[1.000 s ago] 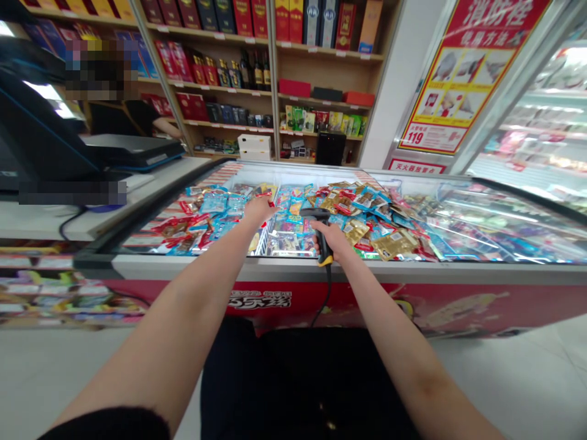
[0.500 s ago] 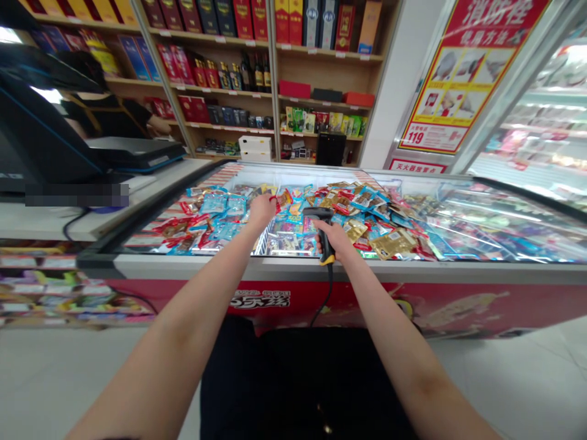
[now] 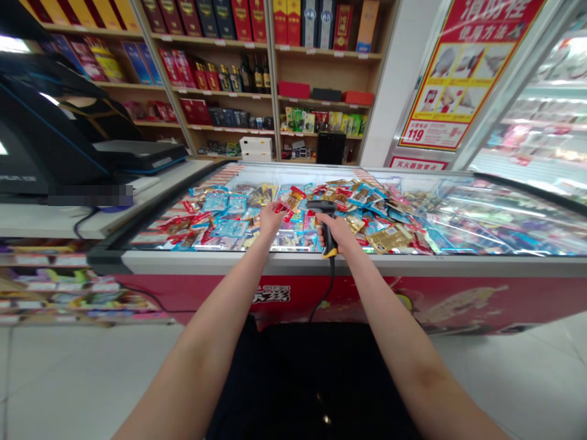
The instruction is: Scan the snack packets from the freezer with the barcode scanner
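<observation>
My right hand (image 3: 338,232) is wrapped round the handle of a black and yellow barcode scanner (image 3: 328,227); its cord hangs down over the freezer front. The scanner's head points left, towards my left hand (image 3: 271,220). That hand is closed on the edge of a red and brown ice cream packet (image 3: 292,200), held over the open chest freezer (image 3: 220,263). Blue and red packets (image 3: 220,214) lie in a pile left of my left hand. Right of the scanner is a heap of gold, blue and red packets (image 3: 367,205).
On the left, a counter (image 3: 92,223) carries a weighing scale (image 3: 137,153) and a dark screen. A person in black (image 3: 98,116) stands behind it. Shelves with boxes and bottles (image 3: 257,73) line the back. A glass lid (image 3: 495,214) covers the freezer's right part.
My left hand has moved right with the red packet, bringing it beside the scanner's head. My right hand keeps hold of the scanner in nearly the same place. The view has shifted slightly.
</observation>
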The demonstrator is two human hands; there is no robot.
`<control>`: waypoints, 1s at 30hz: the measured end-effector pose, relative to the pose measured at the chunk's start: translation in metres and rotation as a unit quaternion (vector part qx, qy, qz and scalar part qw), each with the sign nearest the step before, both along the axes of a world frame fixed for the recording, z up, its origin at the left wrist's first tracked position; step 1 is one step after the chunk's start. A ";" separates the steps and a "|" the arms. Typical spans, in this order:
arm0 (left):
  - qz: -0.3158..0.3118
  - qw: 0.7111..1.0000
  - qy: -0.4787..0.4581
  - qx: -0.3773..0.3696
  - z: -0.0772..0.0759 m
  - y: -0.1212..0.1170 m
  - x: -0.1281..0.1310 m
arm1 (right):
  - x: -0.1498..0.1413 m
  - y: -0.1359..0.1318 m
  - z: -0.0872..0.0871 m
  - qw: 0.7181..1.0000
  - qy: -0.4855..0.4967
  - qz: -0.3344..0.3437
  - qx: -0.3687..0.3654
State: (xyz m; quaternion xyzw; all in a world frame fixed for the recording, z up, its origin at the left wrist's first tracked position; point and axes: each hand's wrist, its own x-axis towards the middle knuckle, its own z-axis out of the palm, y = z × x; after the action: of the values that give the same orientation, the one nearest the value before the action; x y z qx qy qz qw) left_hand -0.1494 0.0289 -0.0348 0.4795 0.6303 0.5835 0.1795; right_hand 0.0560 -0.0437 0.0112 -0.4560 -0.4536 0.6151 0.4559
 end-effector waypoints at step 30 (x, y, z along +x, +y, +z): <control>0.030 0.967 0.246 -0.063 -0.004 -0.023 -0.002 | -0.009 -0.007 0.008 1.000 0.023 0.007 -0.003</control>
State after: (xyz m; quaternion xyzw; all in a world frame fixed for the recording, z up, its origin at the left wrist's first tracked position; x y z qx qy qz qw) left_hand -0.1514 0.0061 -0.0393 0.5767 0.7049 0.4118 0.0309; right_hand 0.0474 -0.0503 0.0190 -0.4403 -0.4445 0.6295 0.4607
